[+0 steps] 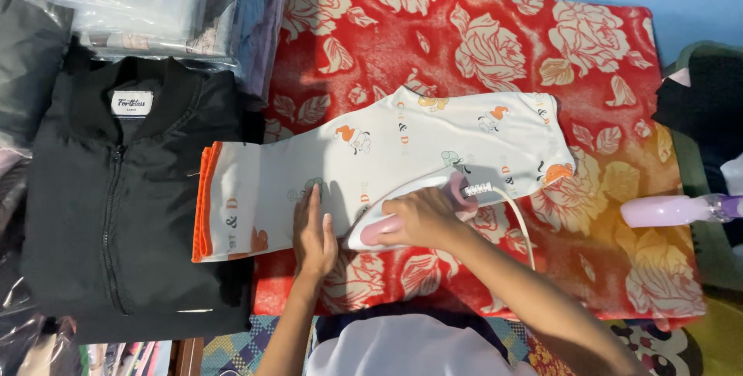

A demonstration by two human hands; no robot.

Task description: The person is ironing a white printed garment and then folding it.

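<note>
Left hand (313,234): laid flat, fingers together and stretched, gripping nothing; it is pressed on the near edge of the printed garment (371,167), seemingly so that the cloth is kept taut and still just beside the iron.
Right hand (422,217): fingers are curled shut around the pink handle of the white iron (410,210), which is held soleplate down on the cloth.
Iron's heading: the long axis is set roughly along the garment's length, slightly slanted; the cord (515,213) leaves from the right end, so the tip is judged to point left, toward the flat hand.
Garment: spread flat across the middle of the red floral blanket (495,43), long axis left to right, orange-trimmed end to the left.
Blanket's right edge: a lilac spray bottle (673,210) is laid on its side, within reach.
Blanket's left edge: a folded black jacket (131,190) is set aside, with bagged clothes (147,5) stacked beyond it at the far left corner.
</note>
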